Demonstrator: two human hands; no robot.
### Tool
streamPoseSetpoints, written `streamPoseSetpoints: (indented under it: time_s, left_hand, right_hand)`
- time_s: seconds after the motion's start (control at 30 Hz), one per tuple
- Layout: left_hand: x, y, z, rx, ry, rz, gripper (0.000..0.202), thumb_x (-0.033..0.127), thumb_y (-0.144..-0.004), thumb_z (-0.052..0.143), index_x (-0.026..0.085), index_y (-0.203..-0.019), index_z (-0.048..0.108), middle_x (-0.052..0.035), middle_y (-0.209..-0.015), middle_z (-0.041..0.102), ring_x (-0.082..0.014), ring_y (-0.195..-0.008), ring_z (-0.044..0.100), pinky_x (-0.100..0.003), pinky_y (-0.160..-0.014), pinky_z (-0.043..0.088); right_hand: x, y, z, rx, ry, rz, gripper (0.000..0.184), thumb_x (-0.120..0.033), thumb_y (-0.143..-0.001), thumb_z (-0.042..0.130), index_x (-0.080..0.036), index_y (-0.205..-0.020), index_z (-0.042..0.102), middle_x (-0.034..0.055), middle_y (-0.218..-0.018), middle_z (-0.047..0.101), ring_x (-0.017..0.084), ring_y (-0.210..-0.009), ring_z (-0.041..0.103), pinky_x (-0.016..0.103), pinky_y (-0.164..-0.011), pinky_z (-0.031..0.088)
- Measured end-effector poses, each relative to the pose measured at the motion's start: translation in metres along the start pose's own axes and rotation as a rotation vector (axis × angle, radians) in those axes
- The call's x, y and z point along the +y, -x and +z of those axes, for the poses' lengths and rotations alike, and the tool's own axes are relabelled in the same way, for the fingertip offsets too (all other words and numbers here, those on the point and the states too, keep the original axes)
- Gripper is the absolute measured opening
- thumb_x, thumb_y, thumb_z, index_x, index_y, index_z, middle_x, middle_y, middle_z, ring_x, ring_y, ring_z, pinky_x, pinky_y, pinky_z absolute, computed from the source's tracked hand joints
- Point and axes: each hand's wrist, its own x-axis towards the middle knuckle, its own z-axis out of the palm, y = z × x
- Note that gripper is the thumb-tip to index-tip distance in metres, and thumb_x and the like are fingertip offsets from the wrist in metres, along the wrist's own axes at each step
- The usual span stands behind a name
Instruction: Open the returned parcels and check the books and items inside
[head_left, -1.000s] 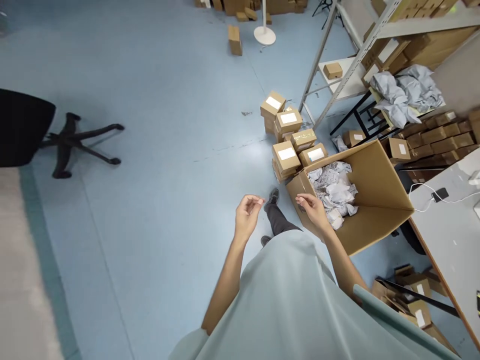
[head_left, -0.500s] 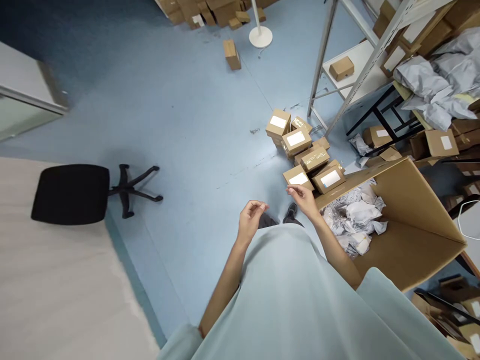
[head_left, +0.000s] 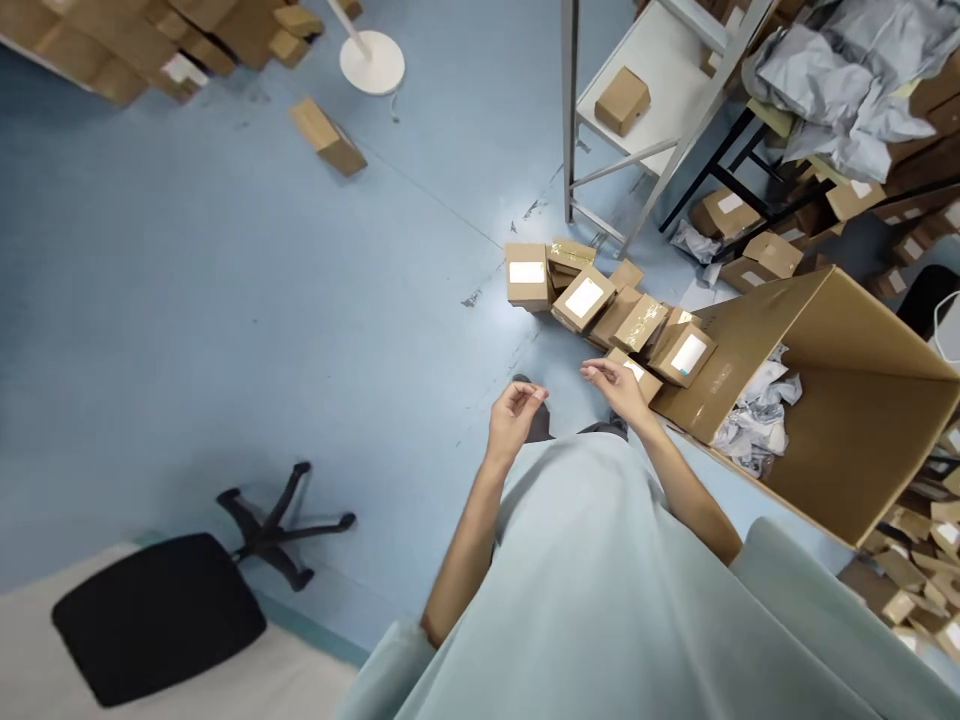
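Observation:
I stand on a blue floor, both hands raised in front of my light green top. My left hand is loosely curled, fingertips pinched toward the thumb, and I see nothing in it. My right hand reaches forward with fingers curled, close to a heap of small brown labelled boxes on the floor, apart from them. A large open cardboard carton holding crumpled paper stands to the right of that hand.
A black swivel chair stands at the lower left beside a pale table edge. A metal shelf rack with a small box, grey bags and more boxes fill the upper right. A white lamp base is far ahead.
My view has swung left, so the chair slid to the lower left and the carton to the right. The right hand shifted from the carton's corner toward the small boxes.

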Motion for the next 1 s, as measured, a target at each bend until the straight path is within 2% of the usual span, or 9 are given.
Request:
streamPoseSetpoints:
  time_s: [0.1, 0.17, 0.23, 0.3, 0.4, 0.47, 0.7, 0.83, 1.0]
  left_hand:
    - [0.02, -0.039, -0.052, -0.055, -0.026, -0.067, 0.045, 0.062, -0.083, 0.092, 0.024, -0.087, 0.067, -0.0058, -0.099, 0.079, -0.0241, -0.1, 0.079, -0.044, -0.104, 0.063]
    - [0.029, -0.068, -0.078, -0.082, -0.064, -0.109, 0.044, 0.061, -0.083, 0.091, 0.025, -0.087, 0.067, -0.0063, -0.099, 0.079, -0.0247, -0.101, 0.079, -0.044, -0.103, 0.063]
    - [0.037, -0.103, -0.096, -0.117, -0.108, -0.144, 0.043, 0.061, -0.082, 0.09, 0.025, -0.086, 0.066, -0.0066, -0.097, 0.079, -0.0252, -0.101, 0.078, -0.043, -0.101, 0.062]
    - [0.042, -0.141, -0.105, -0.154, -0.142, -0.174, 0.045, 0.061, -0.077, 0.091, 0.025, -0.084, 0.065, -0.0061, -0.094, 0.078, -0.0255, -0.1, 0.077, -0.043, -0.098, 0.061]
    - [0.052, -0.201, -0.106, -0.197, -0.183, -0.196, 0.047, 0.062, -0.072, 0.091, 0.026, -0.083, 0.063, -0.0052, -0.09, 0.077, -0.0253, -0.097, 0.075, -0.042, -0.096, 0.06]
    - [0.061, -0.236, -0.105, -0.202, -0.202, -0.185, 0.045, 0.06, -0.074, 0.089, 0.026, -0.083, 0.062, -0.0062, -0.092, 0.077, -0.0253, -0.098, 0.076, -0.041, -0.096, 0.059]
    - [0.09, -0.334, -0.104, -0.198, -0.286, -0.189, 0.03, 0.046, -0.082, 0.083, 0.025, -0.089, 0.064, -0.0088, -0.101, 0.081, -0.027, -0.103, 0.08, -0.045, -0.099, 0.061]
    - [0.086, -0.402, -0.102, -0.253, -0.432, -0.232, 0.022, 0.04, -0.082, 0.08, 0.024, -0.088, 0.066, -0.0092, -0.103, 0.082, -0.0249, -0.1, 0.078, -0.043, -0.099, 0.061]
    - [0.061, -0.512, -0.098, -0.288, -0.675, -0.273, 0.02, 0.037, -0.086, 0.075, 0.023, -0.099, 0.068, -0.011, -0.11, 0.082, -0.0246, -0.104, 0.075, -0.041, -0.102, 0.059]
  right_hand:
    - [-0.009, -0.008, 0.036, 0.107, -0.037, 0.08, 0.071, -0.09, -0.081, 0.084, -0.025, -0.11, 0.083, 0.0139, -0.113, 0.09, 0.033, -0.107, 0.086, 0.056, -0.109, 0.067]
    - [-0.016, -0.009, 0.057, 0.176, -0.055, 0.124, 0.07, -0.089, -0.082, 0.084, -0.025, -0.111, 0.084, 0.0143, -0.115, 0.09, 0.034, -0.107, 0.086, 0.057, -0.109, 0.067]
    - [-0.023, -0.01, 0.074, 0.243, -0.067, 0.16, 0.069, -0.088, -0.083, 0.084, -0.025, -0.112, 0.085, 0.0141, -0.116, 0.09, 0.035, -0.108, 0.086, 0.057, -0.11, 0.067]
    - [-0.029, -0.014, 0.087, 0.294, -0.078, 0.19, 0.068, -0.087, -0.085, 0.082, -0.026, -0.114, 0.085, 0.0135, -0.117, 0.09, 0.035, -0.109, 0.086, 0.057, -0.111, 0.066]
    - [-0.036, -0.032, 0.099, 0.34, -0.097, 0.221, 0.067, -0.087, -0.086, 0.082, -0.026, -0.114, 0.085, 0.0132, -0.117, 0.09, 0.035, -0.109, 0.086, 0.055, -0.109, 0.067]
    - [-0.037, -0.055, 0.103, 0.344, -0.111, 0.232, 0.066, -0.086, -0.086, 0.082, -0.025, -0.113, 0.085, 0.0132, -0.116, 0.09, 0.034, -0.109, 0.086, 0.055, -0.109, 0.067]
    - [-0.023, -0.177, 0.119, 0.276, -0.256, 0.268, 0.062, -0.078, -0.08, 0.089, -0.024, -0.109, 0.084, 0.0123, -0.11, 0.089, 0.032, -0.1, 0.085, 0.056, -0.107, 0.067]
    - [-0.004, -0.234, 0.132, 0.359, -0.402, 0.362, 0.048, -0.064, -0.085, 0.091, -0.025, -0.112, 0.081, 0.0109, -0.113, 0.089, 0.028, -0.102, 0.085, 0.052, -0.105, 0.067]
    - [0.039, -0.28, 0.161, 0.543, -0.568, 0.583, 0.031, -0.05, -0.088, 0.088, -0.026, -0.103, 0.076, 0.0079, -0.105, 0.089, 0.024, -0.096, 0.084, 0.049, -0.107, 0.066]
